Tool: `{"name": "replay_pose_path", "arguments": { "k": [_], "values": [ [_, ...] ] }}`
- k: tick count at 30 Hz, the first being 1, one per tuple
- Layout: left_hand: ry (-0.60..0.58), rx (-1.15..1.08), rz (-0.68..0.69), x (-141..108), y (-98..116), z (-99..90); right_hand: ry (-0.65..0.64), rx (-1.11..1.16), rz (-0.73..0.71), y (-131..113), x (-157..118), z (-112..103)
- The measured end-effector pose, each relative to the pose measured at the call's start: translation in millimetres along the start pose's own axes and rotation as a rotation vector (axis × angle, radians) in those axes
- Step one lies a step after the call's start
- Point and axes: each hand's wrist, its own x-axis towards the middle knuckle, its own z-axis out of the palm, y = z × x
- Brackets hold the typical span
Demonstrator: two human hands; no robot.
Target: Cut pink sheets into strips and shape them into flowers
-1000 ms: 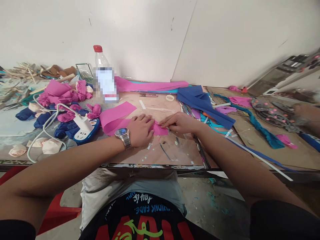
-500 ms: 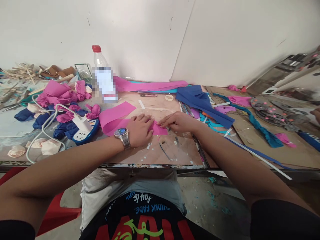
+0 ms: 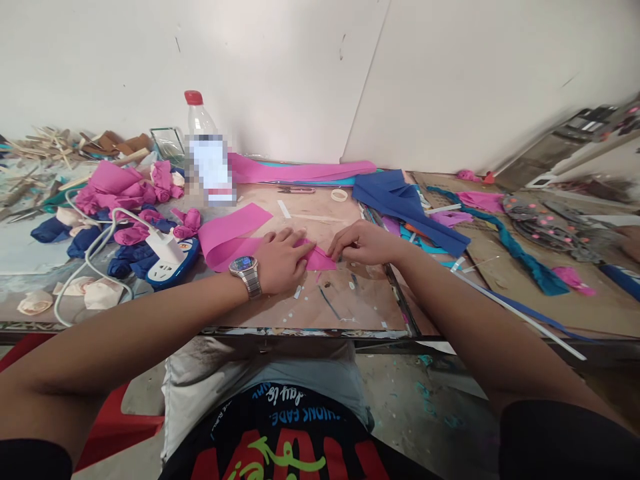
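Note:
A pink fabric strip (image 3: 235, 223) lies on the work board, looped back on itself at the left, with a folded corner at its right end. My left hand (image 3: 280, 260), wearing a metal-band watch (image 3: 245, 267), lies flat on the strip with fingers stretched out, pressing it down. At the strip's right tip, my right hand (image 3: 360, 243) has its fingers bent and fingertips pinched together on the folded edge. The exact grip is partly hidden by the fingers. Beyond the hands lie small thread snips (image 3: 296, 191) and a roll of tape (image 3: 339, 195).
Pink and blue fabric rosettes (image 3: 115, 187) and a power strip (image 3: 173, 263) with a white cable sit at left. A phone (image 3: 214, 167) leans before a red-capped bottle (image 3: 193, 99). Blue fabric (image 3: 390, 197) lies right, near a white stick (image 3: 525, 313). Someone else's hand (image 3: 631, 241) shows far right.
My right hand has shifted slightly right, to the strip's tip, and its fingers are more bent. My left hand stays flat on the strip, nearly unmoved.

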Motion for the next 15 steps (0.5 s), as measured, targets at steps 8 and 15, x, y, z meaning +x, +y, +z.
{"name": "replay_pose_path", "arguments": {
  "k": [8, 15],
  "values": [
    [0.003, 0.002, -0.002, 0.0, 0.6, 0.2, 0.071, 0.103, 0.016, -5.8, -0.4, 2.2],
    [0.004, -0.008, -0.008, -0.1, -0.7, 0.6, 0.013, 0.116, 0.06, -2.7, 0.9, 6.2]
  ]
}}
